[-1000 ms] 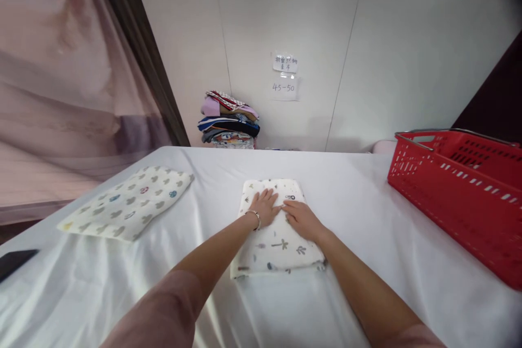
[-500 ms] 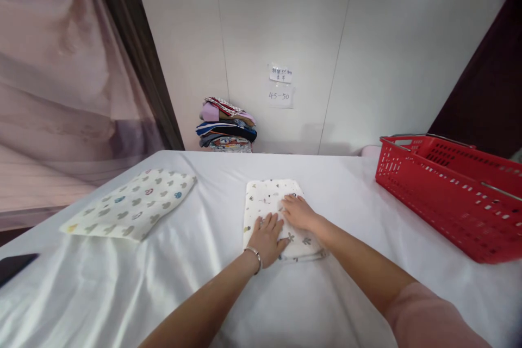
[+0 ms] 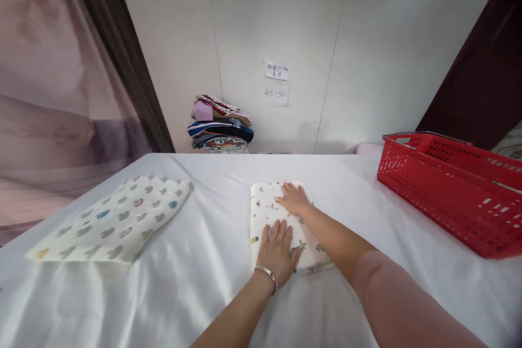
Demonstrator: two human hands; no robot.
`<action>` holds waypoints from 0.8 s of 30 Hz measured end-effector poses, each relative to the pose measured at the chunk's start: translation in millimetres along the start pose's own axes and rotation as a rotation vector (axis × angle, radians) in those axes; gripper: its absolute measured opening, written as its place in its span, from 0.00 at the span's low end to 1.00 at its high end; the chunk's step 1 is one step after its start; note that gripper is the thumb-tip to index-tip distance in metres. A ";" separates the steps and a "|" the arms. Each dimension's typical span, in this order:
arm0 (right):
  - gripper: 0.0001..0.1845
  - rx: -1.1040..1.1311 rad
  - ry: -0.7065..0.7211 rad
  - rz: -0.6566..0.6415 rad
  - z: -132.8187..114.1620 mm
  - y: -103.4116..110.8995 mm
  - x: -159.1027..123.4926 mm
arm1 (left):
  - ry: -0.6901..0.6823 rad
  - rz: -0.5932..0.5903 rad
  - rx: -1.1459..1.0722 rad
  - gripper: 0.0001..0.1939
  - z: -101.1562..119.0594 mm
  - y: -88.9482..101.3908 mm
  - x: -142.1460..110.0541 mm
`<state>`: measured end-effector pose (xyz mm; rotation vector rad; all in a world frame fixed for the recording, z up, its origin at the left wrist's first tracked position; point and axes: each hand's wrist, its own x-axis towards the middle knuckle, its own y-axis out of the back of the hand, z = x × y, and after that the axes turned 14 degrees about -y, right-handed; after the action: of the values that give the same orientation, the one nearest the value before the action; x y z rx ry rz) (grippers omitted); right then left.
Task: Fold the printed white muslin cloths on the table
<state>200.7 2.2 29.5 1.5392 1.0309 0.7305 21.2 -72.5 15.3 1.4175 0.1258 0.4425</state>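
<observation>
Left of the basket (image 3: 440, 196), the folded cloth (image 3: 263, 209) lies lengthwise front to back. Left hand (image 3: 278, 255) and right hand (image 3: 294, 199), fingers slightly apart, partly cover it.

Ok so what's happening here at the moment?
A person has both hands on a folded printed cloth on a white-covered table. The left hand lies on its near part, the right hand farther up, neither gripping it. Another patterned cloth lies to the left, and a red basket stands to the right.
</observation>
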 end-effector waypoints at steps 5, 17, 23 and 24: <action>0.40 -0.050 -0.111 0.022 15.9 -2.1 10.9 | 0.003 0.020 -0.023 0.32 0.5 -1.4 0.5; 0.35 -0.078 -0.097 -0.033 10.3 7.8 1.9 | 0.010 0.019 -0.024 0.31 0.9 -3.9 2.5; 0.37 -0.086 -0.062 0.008 15.5 -0.7 -35.1 | -0.005 0.034 -0.014 0.32 -0.1 -5.9 2.6; 0.37 -0.090 -0.061 0.012 16.4 -1.6 -38.2 | -0.007 0.033 -0.014 0.32 0.0 -5.6 2.6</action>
<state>198.1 -39.3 27.2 1.4830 0.9319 0.7244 24.8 -72.1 10.3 1.4085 0.0937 0.4645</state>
